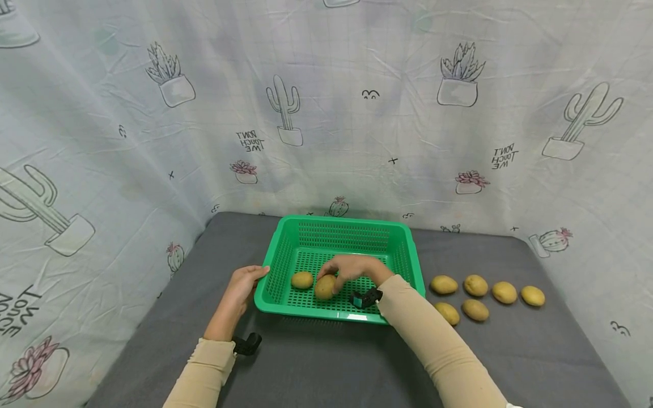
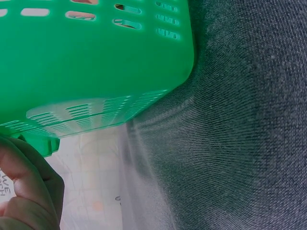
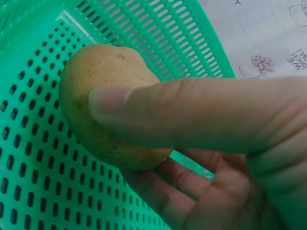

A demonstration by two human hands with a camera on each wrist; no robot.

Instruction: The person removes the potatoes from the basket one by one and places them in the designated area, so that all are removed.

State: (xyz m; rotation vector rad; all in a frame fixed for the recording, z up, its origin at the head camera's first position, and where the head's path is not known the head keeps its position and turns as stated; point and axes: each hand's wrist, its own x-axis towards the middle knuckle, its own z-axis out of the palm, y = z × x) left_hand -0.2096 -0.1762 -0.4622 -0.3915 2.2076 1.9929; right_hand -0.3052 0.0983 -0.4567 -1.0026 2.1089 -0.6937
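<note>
Inside the green plastic basket (image 1: 352,220), my right hand (image 1: 354,267) holds a yellow-brown potato (image 1: 323,289) low over the slotted floor. In the right wrist view the thumb lies across the potato (image 3: 79,96), with the fingers round its other side. A second potato (image 1: 302,280) sits in the basket just left of the held one. My left hand (image 1: 240,292) grips the basket's left rim. The left wrist view catches its curled fingers (image 2: 29,187) beside the basket's outer wall (image 2: 96,62).
Several loose potatoes (image 1: 504,293) lie on the grey cloth (image 1: 326,362) to the right of the basket. The nearest ones are close to the basket's right wall and my right forearm. A patterned white curtain (image 1: 357,130) hangs behind and along both sides.
</note>
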